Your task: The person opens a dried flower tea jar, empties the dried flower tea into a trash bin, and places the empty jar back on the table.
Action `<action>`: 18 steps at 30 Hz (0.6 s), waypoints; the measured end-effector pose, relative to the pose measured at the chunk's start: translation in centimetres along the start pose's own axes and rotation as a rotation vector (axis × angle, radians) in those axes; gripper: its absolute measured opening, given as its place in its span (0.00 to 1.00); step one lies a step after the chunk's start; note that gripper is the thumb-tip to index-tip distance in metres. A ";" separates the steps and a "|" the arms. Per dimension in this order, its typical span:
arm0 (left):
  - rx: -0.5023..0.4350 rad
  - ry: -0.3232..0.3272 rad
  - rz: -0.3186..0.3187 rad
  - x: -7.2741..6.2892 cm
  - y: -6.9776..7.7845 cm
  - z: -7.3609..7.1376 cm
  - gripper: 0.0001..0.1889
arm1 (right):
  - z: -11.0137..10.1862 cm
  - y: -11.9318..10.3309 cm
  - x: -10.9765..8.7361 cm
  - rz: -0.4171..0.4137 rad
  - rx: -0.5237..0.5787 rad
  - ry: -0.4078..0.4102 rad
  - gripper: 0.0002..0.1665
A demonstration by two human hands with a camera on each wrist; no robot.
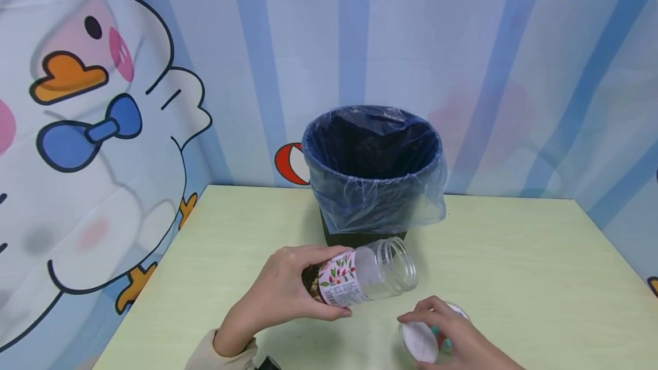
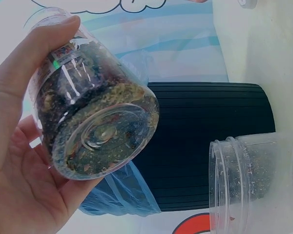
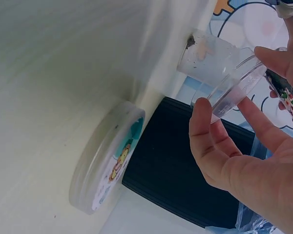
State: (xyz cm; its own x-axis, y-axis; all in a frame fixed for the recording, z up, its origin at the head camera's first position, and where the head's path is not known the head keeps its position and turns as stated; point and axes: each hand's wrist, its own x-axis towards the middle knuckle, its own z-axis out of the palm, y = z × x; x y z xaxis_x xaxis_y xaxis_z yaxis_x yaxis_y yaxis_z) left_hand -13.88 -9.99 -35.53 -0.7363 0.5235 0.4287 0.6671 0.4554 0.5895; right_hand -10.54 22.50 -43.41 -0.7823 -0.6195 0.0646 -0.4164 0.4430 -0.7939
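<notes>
My left hand [image 1: 280,287] grips a clear jar [image 1: 372,273] with a pink floral label. The jar is tipped on its side, its uncovered threaded mouth pointing right, and dark crumbly dried bits lie at its base end. My right hand [image 1: 454,330] pinches a clear round lid [image 3: 237,92] by its edge, just right of the jar mouth. Below that hand a second lid [image 3: 107,158] with a colourful cartoon sticker lies on the table. Another clear jar [image 2: 259,175], with small specks inside, shows in both wrist views but not in the head view.
A dark bin [image 1: 352,238] lined with a blue plastic bag [image 1: 380,204] stands behind the jar at the table's back. The pale table [image 1: 514,267] meets a cartoon duck backdrop [image 1: 401,39] at the back and sides.
</notes>
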 end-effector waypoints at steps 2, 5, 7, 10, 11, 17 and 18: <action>0.000 -0.001 -0.001 0.0 0.0 0.0 0.39 | 0.2 0.3 0.1 -0.026 -0.012 0.000 0.30; 0.002 0.000 0.000 0.0 0.1 0.0 0.39 | 0.4 0.6 0.2 -0.067 -0.035 0.009 0.30; 0.003 0.000 0.000 0.0 0.1 0.0 0.39 | 0.5 0.7 0.2 -0.084 -0.051 0.017 0.30; 0.004 0.000 0.002 0.0 0.1 0.0 0.39 | 0.6 0.9 0.2 -0.109 -0.078 0.021 0.31; 0.005 0.000 0.003 0.0 0.0 0.0 0.39 | 0.7 1.0 0.2 -0.119 -0.093 0.022 0.31; 0.006 -0.002 0.000 -0.1 -0.1 0.0 0.39 | 1.2 3.0 0.3 -0.182 -0.201 0.016 0.34; 0.005 -0.002 -0.003 -0.1 -0.1 0.0 0.39 | 1.4 3.6 0.4 -0.180 -0.210 0.017 0.34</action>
State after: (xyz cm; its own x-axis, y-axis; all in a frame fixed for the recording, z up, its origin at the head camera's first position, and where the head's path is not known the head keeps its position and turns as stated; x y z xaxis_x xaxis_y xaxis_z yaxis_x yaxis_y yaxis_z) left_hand -13.87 -10.06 -35.65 -0.7379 0.5238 0.4255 0.6656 0.4604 0.5874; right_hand -11.70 23.01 -47.10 -0.6939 -0.6904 0.2043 -0.6348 0.4527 -0.6262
